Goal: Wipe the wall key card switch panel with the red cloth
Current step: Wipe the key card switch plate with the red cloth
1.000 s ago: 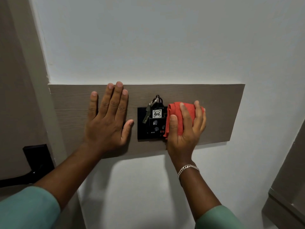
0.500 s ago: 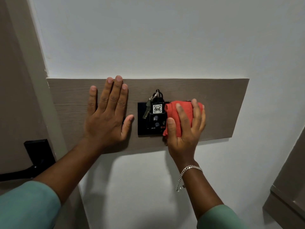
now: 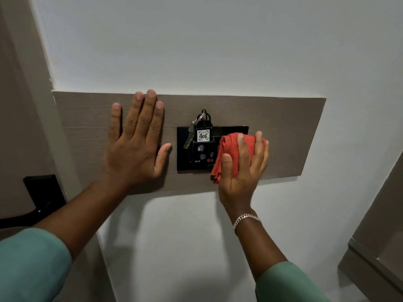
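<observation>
A black key card switch panel [image 3: 183, 158] is set in a brown wooden strip [image 3: 283, 131] on the white wall. A key tag marked 406 [image 3: 203, 135] with a key [image 3: 189, 136] on a ring sits in the panel's slot. My right hand [image 3: 242, 168] presses a folded red cloth [image 3: 229, 149] against the panel's right half and lower edge, hiding that part. My left hand [image 3: 136, 144] lies flat on the strip just left of the panel, fingers spread, holding nothing.
A door with a black lever handle [image 3: 32, 208] stands at the left behind a grey frame [image 3: 37, 83]. A brown cabinet or door edge [image 3: 379, 247] juts in at the lower right. Bare white wall lies above and below the strip.
My right hand has slid the red cloth downward over the panel's right side, uncovering the panel's top right corner. My left hand has stayed flat on the strip.
</observation>
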A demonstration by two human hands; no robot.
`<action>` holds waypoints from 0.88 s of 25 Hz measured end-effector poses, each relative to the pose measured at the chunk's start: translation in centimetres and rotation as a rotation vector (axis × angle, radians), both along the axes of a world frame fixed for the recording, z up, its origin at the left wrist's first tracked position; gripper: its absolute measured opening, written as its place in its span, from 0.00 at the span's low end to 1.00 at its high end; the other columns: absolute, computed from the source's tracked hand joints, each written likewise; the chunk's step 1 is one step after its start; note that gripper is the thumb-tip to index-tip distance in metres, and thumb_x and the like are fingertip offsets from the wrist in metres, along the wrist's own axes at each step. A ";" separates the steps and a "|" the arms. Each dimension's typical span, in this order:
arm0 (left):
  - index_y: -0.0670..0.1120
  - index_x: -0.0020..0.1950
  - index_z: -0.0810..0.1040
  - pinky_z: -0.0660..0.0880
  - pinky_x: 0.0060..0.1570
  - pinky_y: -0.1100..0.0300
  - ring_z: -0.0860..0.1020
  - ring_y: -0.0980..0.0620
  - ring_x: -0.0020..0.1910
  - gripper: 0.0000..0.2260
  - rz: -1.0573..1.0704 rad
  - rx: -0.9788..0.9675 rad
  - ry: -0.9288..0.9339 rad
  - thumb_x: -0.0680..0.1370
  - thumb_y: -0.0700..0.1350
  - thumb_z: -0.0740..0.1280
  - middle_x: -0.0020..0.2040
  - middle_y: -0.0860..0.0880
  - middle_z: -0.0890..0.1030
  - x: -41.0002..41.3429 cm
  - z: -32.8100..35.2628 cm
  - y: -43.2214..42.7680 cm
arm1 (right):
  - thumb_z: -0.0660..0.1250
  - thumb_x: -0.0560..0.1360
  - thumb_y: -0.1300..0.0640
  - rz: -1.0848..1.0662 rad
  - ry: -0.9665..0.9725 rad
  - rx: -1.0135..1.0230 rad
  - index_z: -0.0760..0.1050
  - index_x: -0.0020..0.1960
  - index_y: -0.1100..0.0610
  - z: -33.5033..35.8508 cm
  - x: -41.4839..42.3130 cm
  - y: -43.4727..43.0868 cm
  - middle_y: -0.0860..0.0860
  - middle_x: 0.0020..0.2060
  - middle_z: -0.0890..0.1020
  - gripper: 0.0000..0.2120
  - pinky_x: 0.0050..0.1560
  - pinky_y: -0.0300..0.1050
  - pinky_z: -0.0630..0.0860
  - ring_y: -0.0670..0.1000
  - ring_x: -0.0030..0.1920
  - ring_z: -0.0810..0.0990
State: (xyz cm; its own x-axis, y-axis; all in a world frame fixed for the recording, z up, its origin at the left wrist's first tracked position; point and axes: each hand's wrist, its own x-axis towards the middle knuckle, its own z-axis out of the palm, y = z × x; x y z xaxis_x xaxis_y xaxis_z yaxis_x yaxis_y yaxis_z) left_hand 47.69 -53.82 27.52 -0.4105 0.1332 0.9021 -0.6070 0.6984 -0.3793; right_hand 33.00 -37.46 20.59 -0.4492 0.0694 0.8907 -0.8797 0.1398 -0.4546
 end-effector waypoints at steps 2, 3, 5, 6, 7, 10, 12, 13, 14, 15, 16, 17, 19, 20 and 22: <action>0.38 0.80 0.50 0.40 0.77 0.41 0.48 0.42 0.80 0.35 -0.006 0.006 -0.002 0.79 0.57 0.54 0.80 0.38 0.53 0.0 0.0 -0.1 | 0.57 0.82 0.45 -0.001 -0.045 -0.057 0.64 0.75 0.44 1.0 1.0 -1.4 0.57 0.79 0.60 0.22 0.79 0.58 0.56 0.60 0.81 0.52; 0.38 0.80 0.50 0.40 0.77 0.41 0.47 0.42 0.81 0.35 -0.007 0.007 0.000 0.79 0.57 0.54 0.81 0.38 0.52 0.0 0.0 -0.1 | 0.57 0.82 0.45 -0.004 -0.041 -0.053 0.63 0.75 0.44 0.6 1.6 -1.9 0.57 0.79 0.59 0.22 0.80 0.55 0.54 0.60 0.81 0.51; 0.38 0.80 0.50 0.40 0.77 0.42 0.46 0.43 0.81 0.35 -0.007 0.010 -0.002 0.79 0.56 0.55 0.81 0.38 0.52 0.2 0.0 0.0 | 0.58 0.81 0.45 -0.001 -0.031 -0.012 0.62 0.76 0.46 -1.6 2.1 -1.7 0.57 0.79 0.58 0.23 0.80 0.51 0.52 0.60 0.81 0.51; 0.38 0.80 0.50 0.40 0.77 0.42 0.46 0.43 0.81 0.35 -0.001 0.009 -0.002 0.79 0.56 0.55 0.80 0.39 0.52 0.2 0.0 0.0 | 0.59 0.81 0.46 0.013 -0.035 0.002 0.62 0.75 0.46 -2.6 1.9 -1.2 0.56 0.79 0.58 0.24 0.79 0.52 0.53 0.60 0.81 0.51; 0.38 0.80 0.51 0.41 0.77 0.41 0.47 0.43 0.81 0.35 0.008 0.005 -0.001 0.79 0.56 0.55 0.80 0.39 0.52 0.1 0.0 0.1 | 0.60 0.80 0.47 0.025 -0.053 -0.006 0.62 0.75 0.46 -3.0 1.6 -0.6 0.55 0.79 0.57 0.24 0.79 0.53 0.54 0.60 0.81 0.51; 0.38 0.80 0.51 0.41 0.77 0.41 0.49 0.41 0.80 0.35 0.018 -0.007 -0.003 0.79 0.57 0.54 0.80 0.38 0.53 0.1 0.0 0.0 | 0.60 0.81 0.48 0.040 -0.124 -0.094 0.64 0.75 0.46 -1.4 0.9 -0.9 0.55 0.79 0.59 0.23 0.79 0.54 0.55 0.58 0.81 0.52; 0.38 0.80 0.51 0.41 0.77 0.41 0.48 0.42 0.80 0.35 0.009 -0.007 -0.005 0.79 0.57 0.54 0.80 0.38 0.53 0.0 0.0 -0.1 | 0.59 0.81 0.46 0.024 -0.072 -0.067 0.62 0.76 0.45 -0.9 1.2 -1.6 0.57 0.79 0.59 0.24 0.80 0.51 0.52 0.59 0.81 0.52; 0.38 0.80 0.50 0.41 0.77 0.41 0.47 0.42 0.80 0.35 0.009 -0.007 -0.006 0.80 0.57 0.54 0.80 0.38 0.53 0.1 0.0 -0.1 | 0.59 0.81 0.45 0.014 -0.027 -0.024 0.61 0.76 0.45 -1.5 1.4 -1.7 0.57 0.79 0.58 0.24 0.80 0.50 0.52 0.60 0.81 0.51; 0.38 0.80 0.50 0.41 0.77 0.41 0.47 0.42 0.80 0.35 0.008 -0.006 -0.006 0.80 0.57 0.54 0.80 0.38 0.54 0.1 0.0 -0.2 | 0.59 0.81 0.44 0.008 0.006 0.023 0.60 0.77 0.45 -2.6 1.4 -1.5 0.57 0.79 0.57 0.25 0.80 0.50 0.51 0.60 0.81 0.50; 0.38 0.80 0.50 0.41 0.77 0.41 0.48 0.42 0.80 0.35 0.007 -0.006 -0.005 0.80 0.57 0.54 0.80 0.37 0.54 0.1 0.1 -0.2 | 0.58 0.81 0.44 0.003 0.024 0.061 0.59 0.77 0.45 -3.6 1.1 -1.0 0.57 0.79 0.57 0.26 0.81 0.50 0.50 0.61 0.81 0.49; 0.38 0.80 0.51 0.42 0.77 0.41 0.49 0.41 0.80 0.35 0.004 -0.007 -0.003 0.80 0.57 0.54 0.80 0.37 0.55 0.1 0.0 -0.1 | 0.58 0.81 0.44 0.000 0.027 0.076 0.58 0.77 0.45 -4.3 0.6 -0.4 0.57 0.79 0.56 0.26 0.81 0.51 0.50 0.61 0.81 0.50; 0.38 0.80 0.51 0.42 0.77 0.41 0.51 0.40 0.80 0.35 0.003 -0.012 -0.001 0.80 0.57 0.55 0.80 0.37 0.55 0.1 0.0 -0.1 | 0.59 0.81 0.45 -0.001 0.006 0.058 0.59 0.77 0.45 -4.6 0.2 0.0 0.57 0.79 0.56 0.26 0.81 0.52 0.51 0.62 0.81 0.51; 0.38 0.80 0.52 0.43 0.77 0.41 0.53 0.39 0.80 0.35 0.005 -0.024 0.003 0.80 0.57 0.55 0.80 0.37 0.56 0.1 0.0 -0.1 | 0.59 0.81 0.47 0.004 -0.094 -0.042 0.59 0.77 0.44 -3.8 0.1 -0.4 0.57 0.79 0.56 0.25 0.80 0.51 0.51 0.62 0.81 0.51; 0.38 0.80 0.52 0.42 0.77 0.41 0.53 0.39 0.79 0.35 0.002 -0.026 0.004 0.80 0.57 0.55 0.80 0.36 0.57 0.1 0.1 -0.1 | 0.59 0.81 0.47 0.007 -0.127 -0.077 0.59 0.77 0.43 -3.3 0.5 -1.0 0.57 0.79 0.56 0.25 0.80 0.48 0.49 0.61 0.81 0.51; 0.37 0.80 0.53 0.41 0.77 0.41 0.53 0.38 0.79 0.34 -0.010 -0.025 0.006 0.80 0.56 0.55 0.79 0.36 0.58 0.1 0.1 -0.2 | 0.58 0.81 0.45 0.000 -0.090 -0.047 0.58 0.77 0.43 -3.5 1.7 -1.9 0.58 0.79 0.56 0.25 0.81 0.45 0.48 0.61 0.81 0.50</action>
State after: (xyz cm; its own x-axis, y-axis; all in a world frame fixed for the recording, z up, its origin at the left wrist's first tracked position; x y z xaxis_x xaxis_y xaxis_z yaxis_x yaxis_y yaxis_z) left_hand 47.77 -54.02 27.58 -0.4038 0.1595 0.9008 -0.6021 0.6950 -0.3930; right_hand 34.71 -39.36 17.07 -0.5269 0.1106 0.8427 -0.8352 0.1164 -0.5375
